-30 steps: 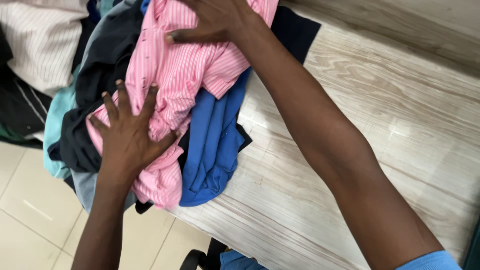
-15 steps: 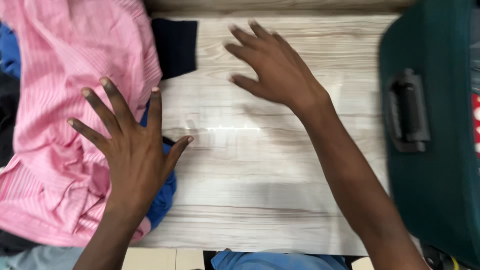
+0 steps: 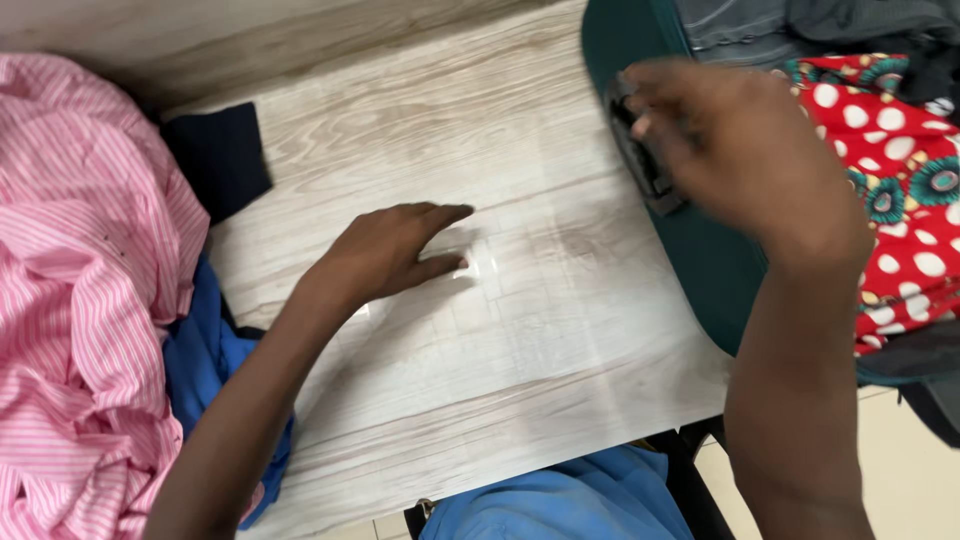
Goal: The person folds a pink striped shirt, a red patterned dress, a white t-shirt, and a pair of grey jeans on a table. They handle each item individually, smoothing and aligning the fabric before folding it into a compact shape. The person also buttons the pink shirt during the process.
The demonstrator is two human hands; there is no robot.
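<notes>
1. Pale wood-grain table (image 3: 560, 330) fills most of the view, seen from above, with a strip of cream floor tile along the bottom right.

2. Dark green suitcase (image 3: 700, 250) now takes up the top right corner. Half a second ago only its side showed at the right edge, and a second ago it was out of sight, so the view has swung right, away from the clothes.

3. Pink striped shirt (image 3: 90, 300) lies crumpled at the left edge, much of it cut off by the frame. A second ago it sat in the middle under both hands; neither hand touches it now.

4. Red fabric (image 3: 900, 200) with white dots and teal flower shapes lies inside the open suitcase, with grey cloth above it.

5. Blue garment (image 3: 205, 360) pokes out from under the pink shirt, and a dark navy piece (image 3: 220, 160) lies flat on the table behind it.

6. Right hand (image 3: 740, 150) has moved from the bare table to the suitcase. It is blurred by motion, and its fingers curl loosely over the black handle (image 3: 640, 150) on the case's side. Whether it actually grips the handle cannot be told.

7. Left hand (image 3: 385, 250) has come off the pink shirt and rests palm down on the bare table, fingers together and pointing right, holding nothing.

8. Judging from this, attention has shifted from the clothes pile to the suitcase.
</notes>
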